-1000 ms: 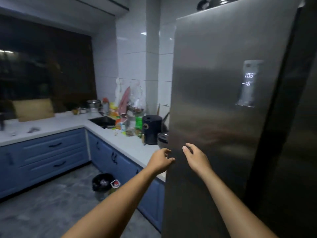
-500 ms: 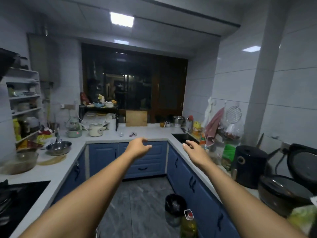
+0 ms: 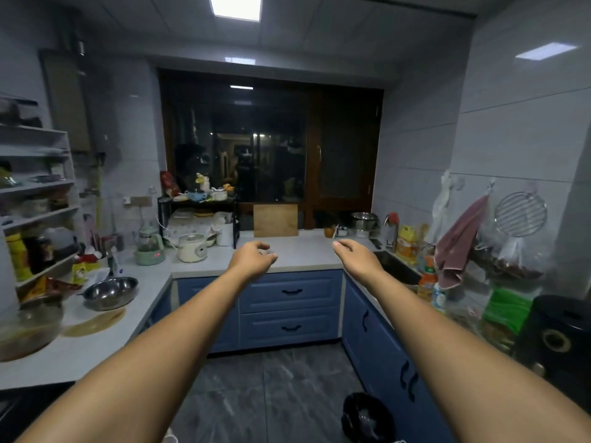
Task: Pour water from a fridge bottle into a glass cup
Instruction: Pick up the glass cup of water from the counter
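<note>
Low in the frame both forearms stretch forward over the floor. The left hand (image 3: 252, 260) and right hand (image 3: 358, 255), mid-frame, hang loosely curled and hold nothing. Neither the fridge bottle nor a glass cup shows, though something small and pale sits by the left fingertips, too blurred to name. Reaching across the crowded counter (image 3: 300, 254) beyond could, I'd guess, knock things over.

Pale grey stone tabletop (image 3: 297, 255) over blue panelled cabinet drawers (image 3: 289, 310) with black handles; dark grey marbled floor tiles (image 3: 271, 394). At three o'clock, a dusty-pink hanging cloth (image 3: 455, 251); at nine o'clock, a shiny silver steel bowl (image 3: 110, 292).
</note>
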A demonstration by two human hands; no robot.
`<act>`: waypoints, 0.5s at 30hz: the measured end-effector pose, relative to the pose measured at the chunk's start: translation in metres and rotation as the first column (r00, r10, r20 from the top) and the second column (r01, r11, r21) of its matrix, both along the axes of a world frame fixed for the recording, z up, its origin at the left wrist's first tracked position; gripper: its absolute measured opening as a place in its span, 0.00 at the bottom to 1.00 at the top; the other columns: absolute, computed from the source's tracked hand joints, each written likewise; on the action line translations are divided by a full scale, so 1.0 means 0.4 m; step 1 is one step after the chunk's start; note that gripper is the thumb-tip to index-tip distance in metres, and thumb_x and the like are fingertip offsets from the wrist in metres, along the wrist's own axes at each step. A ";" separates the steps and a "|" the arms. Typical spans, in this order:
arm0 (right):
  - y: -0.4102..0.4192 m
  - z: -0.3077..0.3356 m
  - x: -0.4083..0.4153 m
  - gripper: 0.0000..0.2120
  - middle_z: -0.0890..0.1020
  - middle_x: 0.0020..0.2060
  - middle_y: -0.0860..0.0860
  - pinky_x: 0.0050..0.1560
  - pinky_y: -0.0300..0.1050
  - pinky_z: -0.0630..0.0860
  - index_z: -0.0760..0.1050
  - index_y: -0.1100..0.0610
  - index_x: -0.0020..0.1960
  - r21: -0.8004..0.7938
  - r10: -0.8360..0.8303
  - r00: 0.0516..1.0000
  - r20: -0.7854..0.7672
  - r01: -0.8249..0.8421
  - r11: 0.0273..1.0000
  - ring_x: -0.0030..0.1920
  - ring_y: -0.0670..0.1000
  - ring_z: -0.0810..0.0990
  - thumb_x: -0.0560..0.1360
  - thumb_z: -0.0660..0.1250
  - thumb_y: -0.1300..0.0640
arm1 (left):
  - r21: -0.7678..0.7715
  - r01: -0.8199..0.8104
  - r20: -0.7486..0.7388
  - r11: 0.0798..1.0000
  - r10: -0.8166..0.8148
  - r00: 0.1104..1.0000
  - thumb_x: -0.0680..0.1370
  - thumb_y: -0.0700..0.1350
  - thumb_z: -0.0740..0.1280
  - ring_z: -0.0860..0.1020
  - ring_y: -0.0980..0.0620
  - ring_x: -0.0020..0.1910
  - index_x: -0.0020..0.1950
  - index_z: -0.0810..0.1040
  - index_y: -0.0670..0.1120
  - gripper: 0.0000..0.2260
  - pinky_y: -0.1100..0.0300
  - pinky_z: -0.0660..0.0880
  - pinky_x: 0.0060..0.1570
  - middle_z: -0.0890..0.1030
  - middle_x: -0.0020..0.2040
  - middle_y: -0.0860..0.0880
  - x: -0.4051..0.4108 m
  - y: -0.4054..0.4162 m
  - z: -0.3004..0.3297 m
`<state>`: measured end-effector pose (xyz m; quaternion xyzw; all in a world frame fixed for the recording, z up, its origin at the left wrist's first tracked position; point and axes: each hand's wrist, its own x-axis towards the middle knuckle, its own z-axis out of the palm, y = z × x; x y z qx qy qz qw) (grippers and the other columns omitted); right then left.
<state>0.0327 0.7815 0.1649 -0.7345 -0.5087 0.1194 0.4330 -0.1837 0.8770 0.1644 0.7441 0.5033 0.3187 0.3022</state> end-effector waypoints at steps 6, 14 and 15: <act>0.329 -0.022 0.203 0.24 0.74 0.71 0.52 0.69 0.54 0.69 0.69 0.52 0.73 0.025 0.071 0.997 -0.021 -0.070 0.997 0.70 0.55 0.72 0.82 0.56 0.42 | -0.016 -0.061 0.009 0.998 0.061 0.998 0.78 0.48 0.72 0.79 0.47 0.55 0.72 0.75 0.46 0.22 0.55 0.75 0.56 0.81 0.56 0.45 0.190 0.279 -0.010; 0.751 -0.027 0.373 0.24 0.74 0.70 0.52 0.70 0.55 0.69 0.70 0.52 0.73 0.033 0.149 0.985 -0.082 -0.146 0.989 0.70 0.55 0.72 0.81 0.56 0.42 | -0.024 -0.157 0.077 0.987 0.159 0.984 0.78 0.50 0.72 0.80 0.45 0.58 0.69 0.78 0.47 0.20 0.55 0.74 0.54 0.82 0.62 0.43 0.348 0.668 -0.015; 0.806 -0.031 0.385 0.24 0.74 0.70 0.52 0.70 0.55 0.69 0.70 0.52 0.73 0.037 0.152 0.984 -0.087 -0.150 0.988 0.70 0.54 0.72 0.81 0.57 0.42 | -0.026 -0.167 0.079 0.986 0.168 0.983 0.78 0.50 0.72 0.80 0.45 0.58 0.69 0.78 0.47 0.20 0.55 0.74 0.54 0.82 0.61 0.44 0.360 0.721 -0.023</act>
